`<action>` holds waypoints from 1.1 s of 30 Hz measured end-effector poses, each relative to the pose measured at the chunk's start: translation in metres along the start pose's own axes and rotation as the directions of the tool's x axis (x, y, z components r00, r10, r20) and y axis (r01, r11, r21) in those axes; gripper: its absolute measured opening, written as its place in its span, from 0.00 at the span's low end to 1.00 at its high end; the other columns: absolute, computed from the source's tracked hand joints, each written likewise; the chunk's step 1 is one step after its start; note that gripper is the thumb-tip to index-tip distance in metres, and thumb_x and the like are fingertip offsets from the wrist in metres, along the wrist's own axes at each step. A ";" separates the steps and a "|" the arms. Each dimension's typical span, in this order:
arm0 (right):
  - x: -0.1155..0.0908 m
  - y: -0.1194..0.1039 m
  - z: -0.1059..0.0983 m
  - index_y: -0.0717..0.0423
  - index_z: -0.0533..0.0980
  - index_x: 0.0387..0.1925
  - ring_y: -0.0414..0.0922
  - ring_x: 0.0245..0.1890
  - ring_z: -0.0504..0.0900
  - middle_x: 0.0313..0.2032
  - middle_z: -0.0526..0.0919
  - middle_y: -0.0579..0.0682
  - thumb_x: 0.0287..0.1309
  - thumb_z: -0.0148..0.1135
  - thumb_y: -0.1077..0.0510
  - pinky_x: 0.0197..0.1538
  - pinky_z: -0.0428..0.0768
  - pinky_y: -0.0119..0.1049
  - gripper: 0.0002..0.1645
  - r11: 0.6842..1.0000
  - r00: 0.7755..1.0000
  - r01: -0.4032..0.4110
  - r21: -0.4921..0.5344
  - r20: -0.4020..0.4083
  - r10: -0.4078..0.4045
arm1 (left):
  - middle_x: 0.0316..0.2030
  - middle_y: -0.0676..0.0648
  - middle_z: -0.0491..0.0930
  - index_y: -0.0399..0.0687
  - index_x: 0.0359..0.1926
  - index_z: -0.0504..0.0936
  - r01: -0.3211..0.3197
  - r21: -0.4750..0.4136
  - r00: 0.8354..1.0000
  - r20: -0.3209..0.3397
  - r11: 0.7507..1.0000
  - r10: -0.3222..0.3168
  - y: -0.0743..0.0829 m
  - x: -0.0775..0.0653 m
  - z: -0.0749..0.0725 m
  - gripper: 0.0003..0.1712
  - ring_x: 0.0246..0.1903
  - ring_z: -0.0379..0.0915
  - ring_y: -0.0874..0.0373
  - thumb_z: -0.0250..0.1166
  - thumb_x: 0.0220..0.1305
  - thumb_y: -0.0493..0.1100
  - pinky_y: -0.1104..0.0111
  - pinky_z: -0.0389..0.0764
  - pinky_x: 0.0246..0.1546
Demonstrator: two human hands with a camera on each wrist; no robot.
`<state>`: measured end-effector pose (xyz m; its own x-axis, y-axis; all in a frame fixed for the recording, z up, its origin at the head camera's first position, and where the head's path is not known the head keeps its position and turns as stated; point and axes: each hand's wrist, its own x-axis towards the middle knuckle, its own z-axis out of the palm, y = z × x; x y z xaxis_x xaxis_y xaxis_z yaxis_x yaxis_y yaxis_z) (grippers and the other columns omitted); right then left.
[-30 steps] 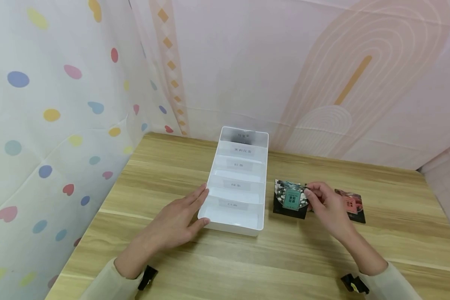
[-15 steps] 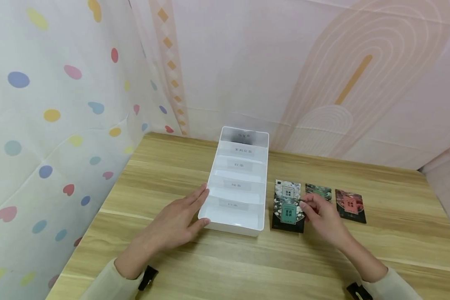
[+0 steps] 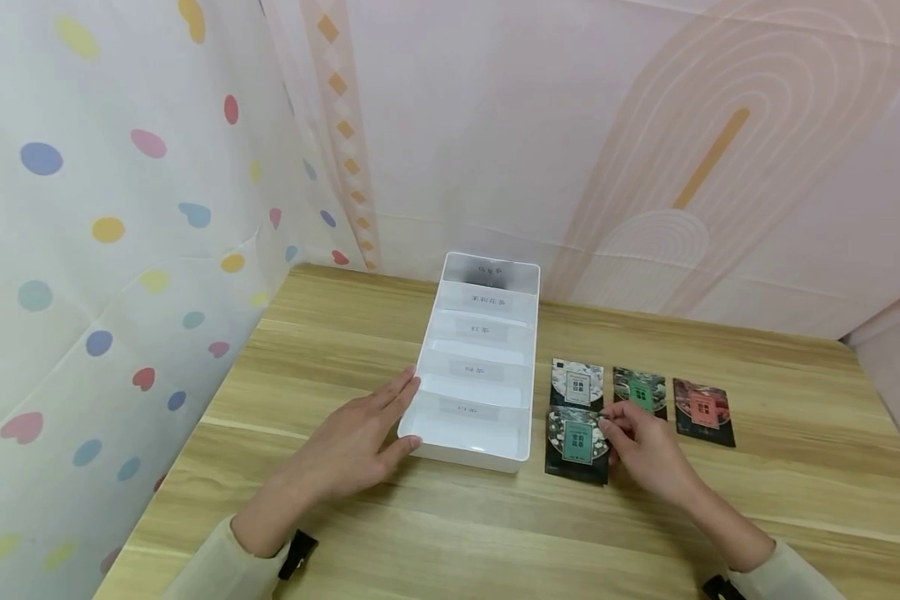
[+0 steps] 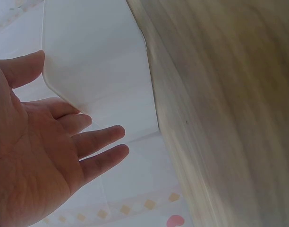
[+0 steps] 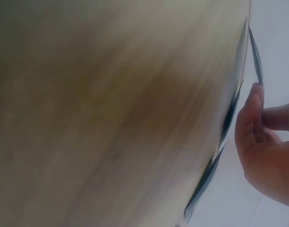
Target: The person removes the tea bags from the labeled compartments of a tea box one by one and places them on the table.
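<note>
My left hand [image 3: 352, 437] rests its extended fingers against the near left corner of a long white divided box [image 3: 465, 460]. In the left wrist view, the fingers [image 4: 102, 163] are straight and spread beside the box's side wall [image 4: 102, 71]. My right hand [image 3: 648, 450] pinches the right edge of a dark tea sachet [image 3: 577, 472] with a teal label, between thumb and fingers. That sachet overlaps the lower part of a white-labelled tea sachet [image 3: 577, 375]. In the right wrist view, the held sachet [image 5: 257, 56] appears edge-on at the fingertips, lifted off the table.
A green-labelled sachet [image 3: 640, 385] and a red-labelled sachet [image 3: 703, 412] lie to the right on the wooden table [image 3: 450, 542]. Labels stick to the box's several compartments. A patterned curtain [image 3: 457, 150] hangs behind the table, and a dotted one [image 3: 135, 267] on the left.
The right hand has brought the teal-labelled sachet down toward the near edge, uncovering the white-labelled and green-labelled sachets. The left hand has stayed at the box.
</note>
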<state>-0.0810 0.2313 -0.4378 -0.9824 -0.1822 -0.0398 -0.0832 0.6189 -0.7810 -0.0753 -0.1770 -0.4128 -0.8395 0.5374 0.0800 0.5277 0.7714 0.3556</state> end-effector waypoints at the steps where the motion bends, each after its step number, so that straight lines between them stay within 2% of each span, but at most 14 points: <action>1: 0.000 0.000 0.000 0.64 0.78 0.50 0.42 0.22 0.80 0.26 0.81 0.47 0.75 0.59 0.66 0.24 0.77 0.35 0.07 1.000 1.000 -0.012 -0.005 0.008 0.013 | 0.80 0.38 0.54 0.34 0.79 0.59 0.000 0.001 1.000 0.000 1.000 0.000 0.000 0.000 0.000 0.45 0.73 0.64 0.42 0.63 0.75 0.57 0.46 0.74 0.66; 7: 0.000 0.002 0.002 0.65 0.77 0.50 0.44 0.22 0.80 0.26 0.81 0.48 0.75 0.59 0.65 0.22 0.75 0.35 0.08 0.997 0.996 -0.069 -0.029 0.056 0.070 | 0.81 0.38 0.54 0.34 0.80 0.59 0.004 0.001 1.000 0.008 1.000 -0.004 0.000 0.000 -0.001 0.45 0.74 0.64 0.42 0.63 0.75 0.57 0.46 0.74 0.66; 15: 0.001 0.003 0.003 0.65 0.77 0.45 0.45 0.19 0.80 0.23 0.80 0.48 0.73 0.61 0.66 0.18 0.73 0.35 0.04 0.994 0.992 -0.101 -0.035 0.076 0.103 | 0.81 0.38 0.54 0.33 0.80 0.59 0.004 -0.005 1.000 0.011 1.000 -0.004 0.001 0.000 -0.003 0.45 0.74 0.64 0.42 0.63 0.75 0.56 0.46 0.74 0.67; 25: 0.003 0.003 0.000 0.64 0.79 0.39 0.46 0.19 0.83 0.22 0.81 0.49 0.71 0.63 0.65 0.20 0.81 0.37 0.04 0.988 0.982 -0.156 -0.019 0.107 0.157 | 0.81 0.39 0.54 0.34 0.80 0.59 0.007 0.000 1.000 0.012 1.000 -0.007 0.001 -0.001 -0.003 0.46 0.73 0.64 0.42 0.63 0.75 0.57 0.46 0.74 0.66; 33: 0.005 0.004 -0.003 0.68 0.81 0.43 0.48 0.21 0.84 0.23 0.84 0.50 0.70 0.64 0.66 0.23 0.85 0.38 0.06 0.982 0.974 -0.185 0.031 0.142 0.179 | 0.81 0.39 0.53 0.34 0.80 0.58 0.011 -0.002 1.000 0.013 1.000 -0.011 0.001 0.000 -0.003 0.46 0.74 0.63 0.43 0.62 0.75 0.57 0.47 0.73 0.67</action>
<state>-0.0869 0.2355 -0.4396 -0.9475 -0.1755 -0.2672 0.1053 0.6179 -0.7792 -0.0747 -0.1774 -0.4098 -0.8433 0.5336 0.0637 0.5184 0.7765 0.3582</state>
